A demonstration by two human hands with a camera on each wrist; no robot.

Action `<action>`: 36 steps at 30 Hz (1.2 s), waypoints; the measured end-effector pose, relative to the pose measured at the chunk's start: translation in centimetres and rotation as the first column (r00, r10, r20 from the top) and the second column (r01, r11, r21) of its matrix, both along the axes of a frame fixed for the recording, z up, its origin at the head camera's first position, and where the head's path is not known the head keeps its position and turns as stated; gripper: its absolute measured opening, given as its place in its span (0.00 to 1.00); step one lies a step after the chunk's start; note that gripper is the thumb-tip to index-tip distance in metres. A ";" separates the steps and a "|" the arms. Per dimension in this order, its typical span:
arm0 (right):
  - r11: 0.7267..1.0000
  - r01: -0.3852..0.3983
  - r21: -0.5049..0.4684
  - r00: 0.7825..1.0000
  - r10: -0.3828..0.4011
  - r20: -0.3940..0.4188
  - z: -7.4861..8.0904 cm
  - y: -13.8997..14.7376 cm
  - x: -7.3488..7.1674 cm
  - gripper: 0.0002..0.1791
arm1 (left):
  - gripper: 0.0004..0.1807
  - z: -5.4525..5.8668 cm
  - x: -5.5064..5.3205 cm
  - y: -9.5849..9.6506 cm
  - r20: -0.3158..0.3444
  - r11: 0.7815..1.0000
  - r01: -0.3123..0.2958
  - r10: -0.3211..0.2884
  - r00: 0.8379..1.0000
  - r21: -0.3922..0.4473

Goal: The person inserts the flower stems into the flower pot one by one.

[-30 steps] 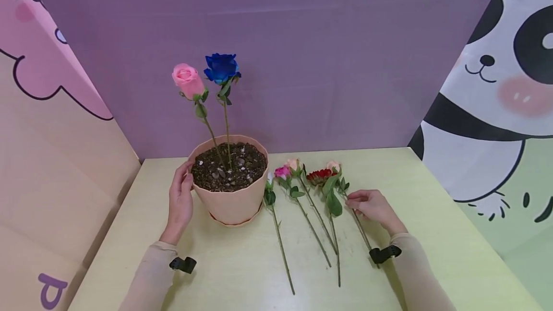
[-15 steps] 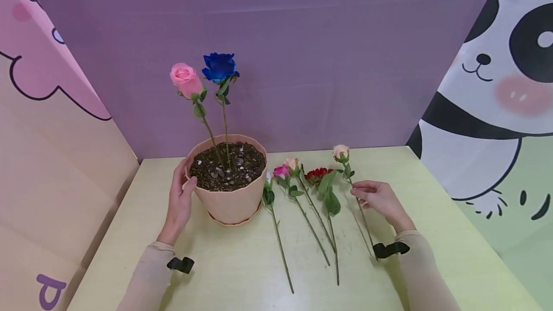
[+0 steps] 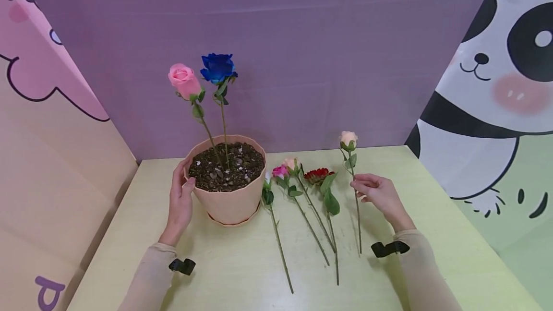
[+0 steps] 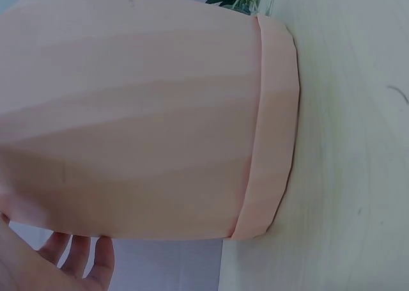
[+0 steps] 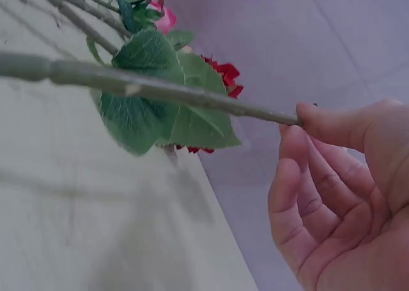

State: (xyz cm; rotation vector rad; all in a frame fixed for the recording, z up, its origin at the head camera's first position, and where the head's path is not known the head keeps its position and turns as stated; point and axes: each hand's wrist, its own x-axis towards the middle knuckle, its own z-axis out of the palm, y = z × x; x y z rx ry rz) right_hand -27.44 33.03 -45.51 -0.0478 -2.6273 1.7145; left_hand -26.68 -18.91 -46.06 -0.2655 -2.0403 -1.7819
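Observation:
My right hand pinches the stem of a pale peach rose between thumb and fingertips. The rose stands nearly upright, bloom at the top and stem end low over the table. In the right wrist view its stem runs across to the pinching fingertips. My left hand holds the left side of a peach flower pot, thumb at the rim; the other fingers curve round the wall in the left wrist view. Dark soil fills the pot, and a pink rose and a blue rose stand in it.
Between pot and right hand, several flowers lie on the table: a white one, a magenta one, another pale peach rose and a red flower with large leaves. A purple backdrop rises behind the table.
My right hand has lifted the pale peach rose off the table, moving slightly right and tilting it from lying flat to nearly upright. My left hand stays on the pot.

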 end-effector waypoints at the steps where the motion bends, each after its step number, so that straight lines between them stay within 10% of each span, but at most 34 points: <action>1: 1.000 0.002 -0.002 1.000 -0.002 -0.005 0.1 -0.1 0.0 0.34 | 0.30 0.0 0.0 0.1 -0.003 1.000 0.001 -0.001 1.000 0.004; 36: 0.929 0.011 -0.369 0.979 -0.085 -0.184 7.6 -8.4 -1.7 0.15 | 0.31 -0.3 0.1 0.3 -0.023 1.000 -0.016 0.016 1.000 0.012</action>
